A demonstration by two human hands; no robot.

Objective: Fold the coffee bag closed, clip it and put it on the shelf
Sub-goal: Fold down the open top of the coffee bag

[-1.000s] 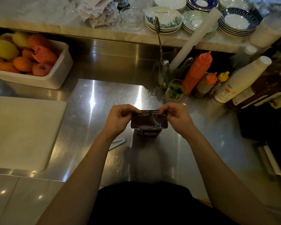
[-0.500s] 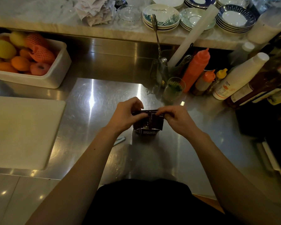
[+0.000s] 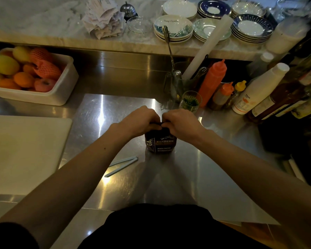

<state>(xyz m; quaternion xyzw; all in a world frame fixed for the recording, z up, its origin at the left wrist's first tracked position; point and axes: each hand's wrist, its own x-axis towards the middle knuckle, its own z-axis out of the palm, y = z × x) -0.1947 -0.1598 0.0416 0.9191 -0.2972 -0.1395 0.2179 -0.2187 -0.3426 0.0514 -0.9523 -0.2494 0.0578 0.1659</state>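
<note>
A dark brown coffee bag (image 3: 161, 143) stands upright on the steel counter (image 3: 104, 112), white lettering facing me. My left hand (image 3: 139, 121) and my right hand (image 3: 180, 123) both grip its folded top, knuckles nearly touching above the bag. The fold itself is hidden under my fingers. A pale blue bag clip (image 3: 121, 166) lies on the counter just left of the bag, under my left forearm, untouched. The marble shelf (image 3: 48, 33) runs along the back.
A white cutting board (image 3: 23, 151) lies at left, and a white tub of fruit (image 3: 63, 87) behind it. Sauce bottles (image 3: 212, 81), a glass (image 3: 190, 101) and a utensil holder crowd the right back. Stacked plates (image 3: 174, 29), papers and a bell sit on the shelf.
My hands have come together over the bag's top, rolling it down lower. The bag now looks shorter, its front label showing. The clip has stayed put.
</note>
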